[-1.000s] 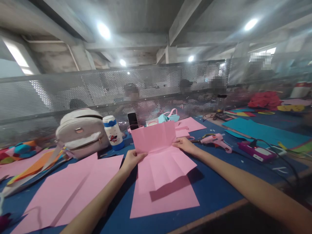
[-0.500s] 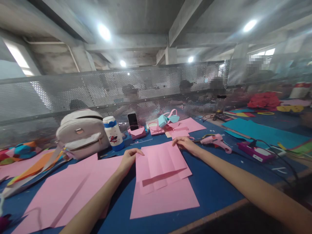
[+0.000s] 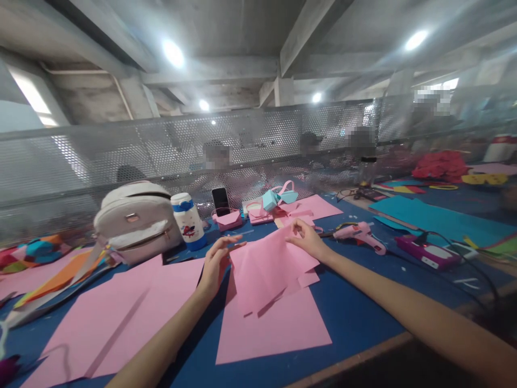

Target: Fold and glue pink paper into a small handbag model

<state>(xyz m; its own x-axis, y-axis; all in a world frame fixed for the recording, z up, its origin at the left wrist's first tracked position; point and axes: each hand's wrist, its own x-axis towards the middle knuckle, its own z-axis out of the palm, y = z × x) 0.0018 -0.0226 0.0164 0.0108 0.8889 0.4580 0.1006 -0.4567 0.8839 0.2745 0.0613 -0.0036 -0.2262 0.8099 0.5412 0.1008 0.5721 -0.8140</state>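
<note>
My right hand [image 3: 307, 240] pinches the upper right edge of a creased pink paper sheet [image 3: 269, 269] and lifts it, so the sheet bows and tilts. At its upper left corner is my left hand [image 3: 217, 265], fingers stretched out and apart; whether they touch the sheet I cannot tell. Underneath lie more pink sheets, the lowest a flat pink sheet [image 3: 274, 334] on the blue table. Left of my forearm spread large pink sheets [image 3: 121, 307]. Just beyond my hands stand small folded pink paper bags [image 3: 228, 220] and a light blue paper one [image 3: 271, 200].
A white backpack [image 3: 135, 221] and a bottle [image 3: 188, 223] stand at the back left, a phone [image 3: 220, 200] beside them. On the right lie a pink glue gun [image 3: 359, 235], a purple power strip [image 3: 428, 251] with cables, and blue paper [image 3: 444, 218]. A perforated metal screen [image 3: 258, 145] runs behind.
My right hand has raised the creased sheet's upper right edge, and the sheet has turned and bent. My left hand's fingers have left their hold on the left corner and straightened.
</note>
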